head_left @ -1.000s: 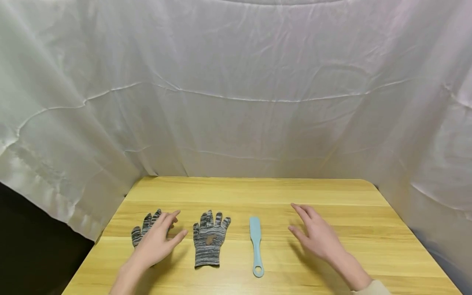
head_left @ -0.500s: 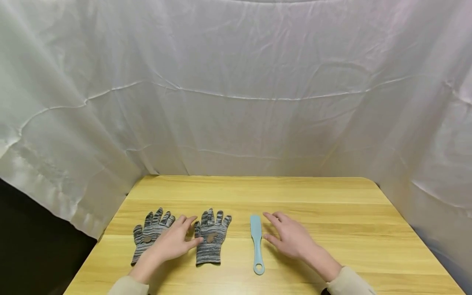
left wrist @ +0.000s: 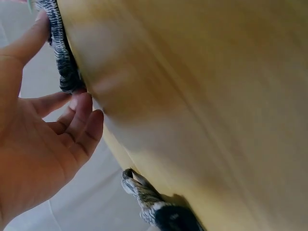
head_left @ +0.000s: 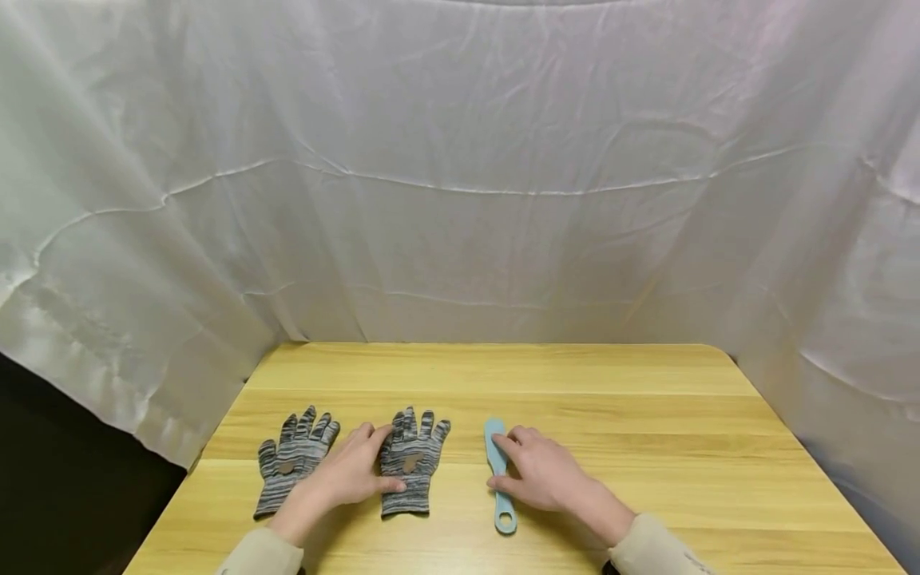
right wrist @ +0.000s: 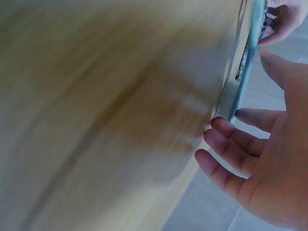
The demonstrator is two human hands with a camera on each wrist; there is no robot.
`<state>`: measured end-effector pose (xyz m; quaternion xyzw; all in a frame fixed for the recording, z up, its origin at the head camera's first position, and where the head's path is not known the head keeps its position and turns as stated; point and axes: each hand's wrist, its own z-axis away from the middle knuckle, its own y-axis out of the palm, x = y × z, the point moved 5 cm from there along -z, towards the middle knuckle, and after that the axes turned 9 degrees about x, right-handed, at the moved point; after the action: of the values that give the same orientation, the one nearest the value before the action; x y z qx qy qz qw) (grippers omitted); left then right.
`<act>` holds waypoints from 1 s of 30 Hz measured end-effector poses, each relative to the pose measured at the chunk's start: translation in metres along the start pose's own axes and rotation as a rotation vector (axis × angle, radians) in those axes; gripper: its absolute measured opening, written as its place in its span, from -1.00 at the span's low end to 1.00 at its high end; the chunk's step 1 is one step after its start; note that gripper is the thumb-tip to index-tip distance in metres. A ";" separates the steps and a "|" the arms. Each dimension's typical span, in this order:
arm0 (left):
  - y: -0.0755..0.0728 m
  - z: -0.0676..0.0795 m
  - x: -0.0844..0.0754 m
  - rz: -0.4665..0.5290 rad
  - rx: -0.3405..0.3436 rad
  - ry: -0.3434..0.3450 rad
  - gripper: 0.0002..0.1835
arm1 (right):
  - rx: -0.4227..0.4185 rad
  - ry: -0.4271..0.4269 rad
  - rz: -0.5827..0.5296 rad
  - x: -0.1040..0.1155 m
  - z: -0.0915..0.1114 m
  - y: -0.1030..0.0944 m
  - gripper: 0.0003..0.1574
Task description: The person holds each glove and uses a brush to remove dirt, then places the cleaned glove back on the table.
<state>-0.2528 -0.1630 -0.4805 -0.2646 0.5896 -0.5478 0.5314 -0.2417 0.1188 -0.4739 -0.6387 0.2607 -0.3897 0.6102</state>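
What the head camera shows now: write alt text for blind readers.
A person's left hand overlaps a grey striped glove and the right hand a light-blue spatula, on a wooden table. Another striped glove lies farther left; a pale curtain hangs behind.

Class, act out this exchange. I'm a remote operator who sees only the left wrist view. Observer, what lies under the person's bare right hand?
Observer: A flat light-blue spatula with a ring-ended handle lies partly under the right hand.
Operator: Which way does the ring point?
Observer: Toward the bottom of the head view.
Operator: The bare left hand touches a grey-and-black striped knit glove. Any mark on its upper face?
Observer: Yes, a brown patch near the middle.
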 end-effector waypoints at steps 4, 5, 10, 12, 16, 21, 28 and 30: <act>0.001 -0.002 -0.001 0.056 0.020 -0.018 0.12 | 0.018 0.011 0.005 0.003 -0.003 0.002 -0.11; 0.002 -0.003 -0.001 0.070 0.024 -0.023 0.11 | 0.020 0.011 0.008 0.003 -0.003 0.003 -0.12; 0.005 -0.005 -0.001 0.140 0.053 -0.035 0.07 | 0.023 0.007 0.016 0.005 -0.004 0.004 -0.20; 0.006 -0.006 -0.002 0.167 0.063 -0.019 0.06 | 0.027 0.008 0.008 0.004 -0.004 0.005 -0.22; 0.006 -0.009 -0.004 0.201 0.077 0.014 0.05 | 0.048 0.011 -0.018 0.004 -0.004 0.006 -0.27; 0.006 -0.009 -0.008 0.227 0.096 0.036 0.02 | 0.069 -0.009 -0.030 0.004 -0.004 0.007 -0.31; 0.005 -0.008 -0.009 0.295 0.108 0.071 -0.08 | 0.074 0.010 -0.073 0.004 -0.002 0.005 -0.34; 0.003 -0.008 -0.009 0.327 0.097 0.075 -0.10 | 0.076 0.022 -0.100 0.002 -0.001 0.004 -0.35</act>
<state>-0.2565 -0.1518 -0.4814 -0.1183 0.6171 -0.4913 0.6032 -0.2410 0.1160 -0.4779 -0.6229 0.2200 -0.4361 0.6111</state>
